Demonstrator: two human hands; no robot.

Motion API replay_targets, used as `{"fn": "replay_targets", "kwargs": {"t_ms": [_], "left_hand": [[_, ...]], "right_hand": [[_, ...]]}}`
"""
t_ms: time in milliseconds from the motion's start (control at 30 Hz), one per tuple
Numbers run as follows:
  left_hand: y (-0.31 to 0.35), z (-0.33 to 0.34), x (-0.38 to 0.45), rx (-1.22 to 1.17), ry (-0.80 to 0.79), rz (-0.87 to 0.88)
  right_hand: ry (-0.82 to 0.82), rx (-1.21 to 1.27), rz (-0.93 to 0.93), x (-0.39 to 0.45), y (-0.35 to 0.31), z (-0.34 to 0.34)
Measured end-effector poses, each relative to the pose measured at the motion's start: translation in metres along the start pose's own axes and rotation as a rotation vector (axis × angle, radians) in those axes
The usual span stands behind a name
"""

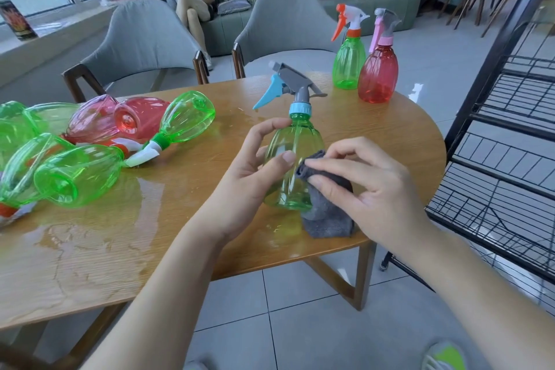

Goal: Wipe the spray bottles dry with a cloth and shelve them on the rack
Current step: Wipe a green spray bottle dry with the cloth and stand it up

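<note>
My left hand (255, 171) has its grip around the green spray bottle (292, 165), standing upright near the tabletop (186, 219) edge at 5 o'clock. My right hand (360, 186) presses the gray cloth (329, 213) on its side, maybe pinching it.

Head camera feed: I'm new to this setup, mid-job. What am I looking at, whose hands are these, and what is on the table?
There is no machine here: a person wears one wide camera on the head, looking down at their own bare hands. The left hand holds an upright green spray bottle with a blue trigger. The right hand presses a grey cloth against its side. On the wet wooden table, a pile of green and red bottles lies to the left, and two bottles stand at the far edge, one green, one red. The black wire rack stands on the right.
</note>
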State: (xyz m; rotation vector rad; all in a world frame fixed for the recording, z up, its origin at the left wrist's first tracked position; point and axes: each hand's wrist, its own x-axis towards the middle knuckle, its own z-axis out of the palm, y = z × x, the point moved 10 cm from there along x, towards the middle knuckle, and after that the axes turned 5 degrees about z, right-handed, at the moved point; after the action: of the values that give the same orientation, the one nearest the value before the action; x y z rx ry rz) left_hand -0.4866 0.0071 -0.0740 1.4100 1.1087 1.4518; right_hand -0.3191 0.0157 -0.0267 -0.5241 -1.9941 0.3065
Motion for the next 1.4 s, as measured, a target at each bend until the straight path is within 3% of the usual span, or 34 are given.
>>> {"fn": "replay_targets", "kwargs": {"t_ms": [200,333,533,767,1033,1267,1400], "left_hand": [[0.011,0.014,-0.004,0.131,-0.095,0.041],[0.015,0.020,-0.005,0.130,-0.117,0.054],[0.004,0.007,-0.002,-0.025,-0.009,0.027],[0.005,0.009,-0.003,0.028,-0.078,0.043],[0.001,0.002,-0.003,0.047,0.025,0.002],[0.002,0.003,-0.003,0.050,0.007,-0.012],[0.000,-0.002,-0.002,0.006,0.075,-0.025]], "right_hand": [[0.112,0.051,0.213,0.015,0.026,-0.019],[0.065,0.223,0.325,0.015,0.041,-0.018],[0.046,0.077,0.170,-0.002,0.020,-0.007],[0.058,0.144,0.242,0.009,0.025,-0.012],[0.001,0.035,-0.010,-0.008,-0.007,0.002],[0.042,0.041,0.062,-0.002,-0.001,-0.001],[-0.019,0.031,-0.034,-0.010,-0.014,0.009]]}}
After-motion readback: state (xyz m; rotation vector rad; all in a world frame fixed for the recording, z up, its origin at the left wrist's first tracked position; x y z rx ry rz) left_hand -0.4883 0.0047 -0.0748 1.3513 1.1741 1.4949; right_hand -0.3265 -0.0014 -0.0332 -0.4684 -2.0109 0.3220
